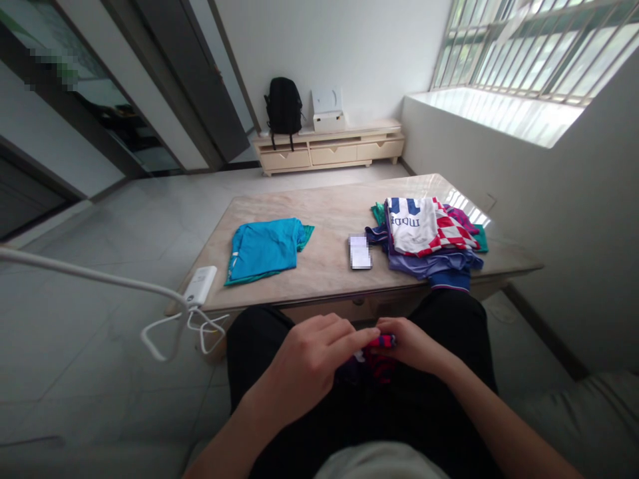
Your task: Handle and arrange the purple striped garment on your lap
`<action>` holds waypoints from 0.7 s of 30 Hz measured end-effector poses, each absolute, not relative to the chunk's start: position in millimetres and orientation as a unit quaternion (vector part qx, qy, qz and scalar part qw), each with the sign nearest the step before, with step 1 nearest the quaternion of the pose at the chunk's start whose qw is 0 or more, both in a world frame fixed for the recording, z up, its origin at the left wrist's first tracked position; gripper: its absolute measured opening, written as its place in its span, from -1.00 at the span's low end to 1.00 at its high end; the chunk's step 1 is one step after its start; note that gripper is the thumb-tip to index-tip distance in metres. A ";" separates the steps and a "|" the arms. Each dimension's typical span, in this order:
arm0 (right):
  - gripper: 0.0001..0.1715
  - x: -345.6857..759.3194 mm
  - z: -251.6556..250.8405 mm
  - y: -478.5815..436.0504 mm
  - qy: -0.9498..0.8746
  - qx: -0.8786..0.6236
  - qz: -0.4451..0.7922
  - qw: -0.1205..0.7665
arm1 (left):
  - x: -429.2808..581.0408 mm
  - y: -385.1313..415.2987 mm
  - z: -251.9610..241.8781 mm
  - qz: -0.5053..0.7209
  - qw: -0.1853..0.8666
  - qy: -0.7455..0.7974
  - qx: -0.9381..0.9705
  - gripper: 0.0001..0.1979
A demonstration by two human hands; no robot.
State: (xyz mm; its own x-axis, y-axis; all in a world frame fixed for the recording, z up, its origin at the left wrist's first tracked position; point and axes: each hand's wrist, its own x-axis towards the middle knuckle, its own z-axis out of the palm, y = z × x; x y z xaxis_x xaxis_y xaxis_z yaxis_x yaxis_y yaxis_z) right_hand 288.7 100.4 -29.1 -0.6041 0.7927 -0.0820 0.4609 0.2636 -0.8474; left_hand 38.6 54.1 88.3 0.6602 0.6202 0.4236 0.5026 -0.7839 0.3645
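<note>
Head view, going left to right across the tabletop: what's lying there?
White power adapter at the left edge → folded teal garment → phone → pile of shirts, a white, blue and red-checked jersey on top.

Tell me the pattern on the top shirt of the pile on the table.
Top shirt: white with blue stripes and red-and-white checks, seen in the head view.

A red-and-blue striped cloth [380, 346] sits at six o'clock. At ten o'clock lies a plain turquoise shirt [264, 248]. At one o'clock, a white jersey [417, 223] with blue stripes and red-white checks tops purple and green clothes. The table [329, 266] is beige marble.
</note>
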 end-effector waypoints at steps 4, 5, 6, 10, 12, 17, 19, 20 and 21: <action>-0.87 291.5 -42.3 102.9 -0.773 -0.425 0.435 0.179 | 23.9 52.6 95.0 0.274 0.085 0.295 0.911 -0.53; -0.87 292.0 -43.1 103.4 -0.773 -0.428 0.431 0.184 | 20.4 52.6 95.4 0.275 0.081 0.296 0.911 -0.53; -0.88 292.7 -43.1 104.0 -0.772 -0.429 0.428 0.190 | 17.0 52.7 95.4 0.277 0.077 0.299 0.910 -0.52; -0.75 299.0 -41.1 106.7 -0.765 -0.445 0.413 0.215 | 3.9 54.3 93.9 0.284 0.061 0.327 0.900 -0.46; -0.75 304.3 -42.0 107.3 -0.759 -0.462 0.406 0.215 | -2.7 55.5 93.3 0.289 0.054 0.336 0.895 -0.43; -0.87 315.1 -47.3 107.9 -0.755 -0.492 0.379 0.212 | -15.7 58.1 92.9 0.292 0.030 0.347 0.891 -0.46; -0.82 316.9 -48.2 108.6 -0.762 -0.488 0.369 0.213 | -18.0 58.9 93.2 0.295 0.021 0.345 0.891 -0.48; -0.81 317.4 -48.5 109.0 -0.767 -0.484 0.363 0.213 | -18.6 59.3 93.4 0.297 0.016 0.343 0.891 -0.48; -0.81 317.8 -48.7 109.4 -0.772 -0.480 0.358 0.213 | -19.1 59.6 93.7 0.299 0.009 0.341 0.891 -0.48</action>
